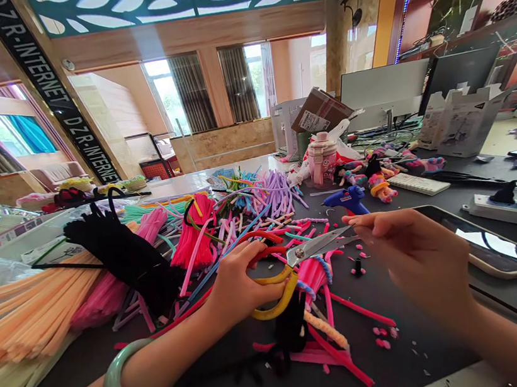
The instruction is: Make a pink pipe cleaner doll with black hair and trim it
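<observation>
Head: left fingers (pixel 248 255) curled around scissors (pixel 299 253).

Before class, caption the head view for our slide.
Left hand holding red-and-yellow-handled metal scissors, right hand near their tips, above fuzzy pink stems.

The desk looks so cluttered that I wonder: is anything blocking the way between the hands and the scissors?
Nothing visible is. The left hand holds the scissors, whose tip appears right by the right hand, though whether they touch is unclear. The pink fuzzy bundle appears below the scissors, not in between.
</observation>
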### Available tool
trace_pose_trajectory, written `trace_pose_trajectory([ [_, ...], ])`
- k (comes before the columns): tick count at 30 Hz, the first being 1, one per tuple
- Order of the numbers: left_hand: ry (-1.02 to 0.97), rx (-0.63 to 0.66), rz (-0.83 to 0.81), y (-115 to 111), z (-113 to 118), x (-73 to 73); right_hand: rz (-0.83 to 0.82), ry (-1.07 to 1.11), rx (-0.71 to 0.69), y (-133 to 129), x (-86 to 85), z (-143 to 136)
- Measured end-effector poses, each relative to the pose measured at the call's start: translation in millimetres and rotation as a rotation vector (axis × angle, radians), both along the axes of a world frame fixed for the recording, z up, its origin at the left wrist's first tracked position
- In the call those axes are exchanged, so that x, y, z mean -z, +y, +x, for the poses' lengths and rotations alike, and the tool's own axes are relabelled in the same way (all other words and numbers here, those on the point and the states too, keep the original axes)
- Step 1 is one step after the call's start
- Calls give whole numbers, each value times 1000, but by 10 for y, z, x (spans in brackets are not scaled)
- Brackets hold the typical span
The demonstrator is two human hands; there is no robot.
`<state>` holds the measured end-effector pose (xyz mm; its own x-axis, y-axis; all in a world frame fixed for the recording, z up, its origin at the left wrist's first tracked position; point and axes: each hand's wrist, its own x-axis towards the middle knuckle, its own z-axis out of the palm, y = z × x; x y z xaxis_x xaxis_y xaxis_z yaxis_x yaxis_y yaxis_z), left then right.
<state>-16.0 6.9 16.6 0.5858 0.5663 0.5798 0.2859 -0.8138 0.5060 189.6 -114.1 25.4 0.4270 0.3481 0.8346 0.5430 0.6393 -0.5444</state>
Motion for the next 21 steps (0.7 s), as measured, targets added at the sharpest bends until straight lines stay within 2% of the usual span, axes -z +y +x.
trace_pose_trajectory([
  [21,-46,-9,125,22,-17,6,-90,138,-60,0,-8,9],
])
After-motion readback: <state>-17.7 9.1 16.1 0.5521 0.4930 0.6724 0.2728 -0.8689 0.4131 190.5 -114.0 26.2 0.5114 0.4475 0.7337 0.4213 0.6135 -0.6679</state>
